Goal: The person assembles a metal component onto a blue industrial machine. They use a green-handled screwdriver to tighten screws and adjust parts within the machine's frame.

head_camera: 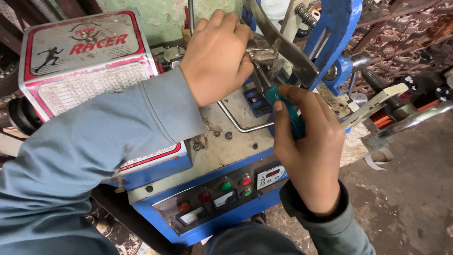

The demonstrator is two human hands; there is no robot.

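Your right hand (pixel 309 151) closes its fingers (pixel 288 101) around one teal-handled screwdriver (pixel 285 111), its tip at the metal clamp (pixel 264 56) your left hand (pixel 217 54) grips. You appear mid-adjustment; next calls for steady turning. Below the clamp, the blue machine (pixel 212 222) shows two red lamps, two green lamps, one orange lamp, and one digital display (pixel 271 176).
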